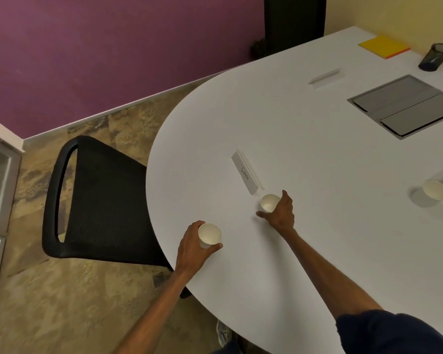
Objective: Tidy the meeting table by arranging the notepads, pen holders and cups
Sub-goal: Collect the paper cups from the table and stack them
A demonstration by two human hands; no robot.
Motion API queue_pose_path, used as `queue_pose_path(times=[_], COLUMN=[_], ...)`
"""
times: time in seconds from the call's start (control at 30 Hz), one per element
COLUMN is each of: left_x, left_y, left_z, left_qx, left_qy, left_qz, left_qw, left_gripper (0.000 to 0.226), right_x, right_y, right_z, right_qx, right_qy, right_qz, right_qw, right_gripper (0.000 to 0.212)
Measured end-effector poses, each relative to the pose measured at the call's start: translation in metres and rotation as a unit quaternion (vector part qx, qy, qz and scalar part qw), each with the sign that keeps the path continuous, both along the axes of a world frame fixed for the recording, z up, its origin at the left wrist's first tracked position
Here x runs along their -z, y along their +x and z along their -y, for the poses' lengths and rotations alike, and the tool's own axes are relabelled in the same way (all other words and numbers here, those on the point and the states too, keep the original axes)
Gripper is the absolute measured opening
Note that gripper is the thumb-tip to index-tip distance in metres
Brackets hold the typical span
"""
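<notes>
White laminate made up the meeting table, which filled the frame from 12 o'clock round to 5 o'clock. At 9 o'clock we saw a black mesh chair pushed in against the table's rounded end. A grey cable hatch sat in the tabletop at 2 o'clock. Beyond it, at 1 o'clock, lay a yellow notepad, and just beside that a black mesh pen holder leaned, with pens in it.

Near the centre stood a folded white name card. Our left hand, at 7 o'clock near the table edge, was curled around a paper cup, thumb and fingers wrapped on its wall. Our right hand was closed on a second paper cup just beside the name card's near end, fingers on one side and thumb on the other. A third paper cup stood alone at 3 o'clock, well apart from both hands.
</notes>
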State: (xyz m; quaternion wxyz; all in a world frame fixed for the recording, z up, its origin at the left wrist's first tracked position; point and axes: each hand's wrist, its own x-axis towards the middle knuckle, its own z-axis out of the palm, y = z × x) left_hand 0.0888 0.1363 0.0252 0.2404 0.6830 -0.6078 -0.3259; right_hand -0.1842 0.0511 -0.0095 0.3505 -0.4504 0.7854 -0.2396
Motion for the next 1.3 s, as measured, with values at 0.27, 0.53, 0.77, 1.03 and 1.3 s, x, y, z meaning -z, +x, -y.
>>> queue_pose_path(times=[0.27,0.53,0.77,1.03,1.3], left_x=[-0.006,-0.029,-0.036,-0.05,-0.052], left_y=[-0.025,-0.052,-0.046,0.005,0.083], left_z=[-0.01,-0.03,-0.059,-0.112,-0.175], left_qx=[-0.038,-0.07,-0.138,-0.244,-0.318], left_qy=[-0.068,-0.095,-0.103,-0.071,-0.04], left_qz=[0.031,-0.017,-0.002,0.056,0.103], left_qw=[0.996,0.993,0.985,0.966,0.942], left_gripper=[0.08,0.075,0.063,0.078,0.068], right_x=[-0.029,-0.057,-0.078,-0.093,-0.106], right_y=[0.021,0.053,0.089,0.16,0.257], right_z=[-0.023,-0.049,-0.067,-0.09,-0.123], right_qx=[-0.11,-0.313,-0.42,-0.551,-0.661], right_qy=[-0.195,-0.137,-0.049,-0.027,0.019], right_qz=[-0.042,0.119,0.21,0.18,0.154], right_qw=[0.974,0.932,0.882,0.814,0.734], right_gripper=[0.079,0.06,0.057,0.068,0.067])
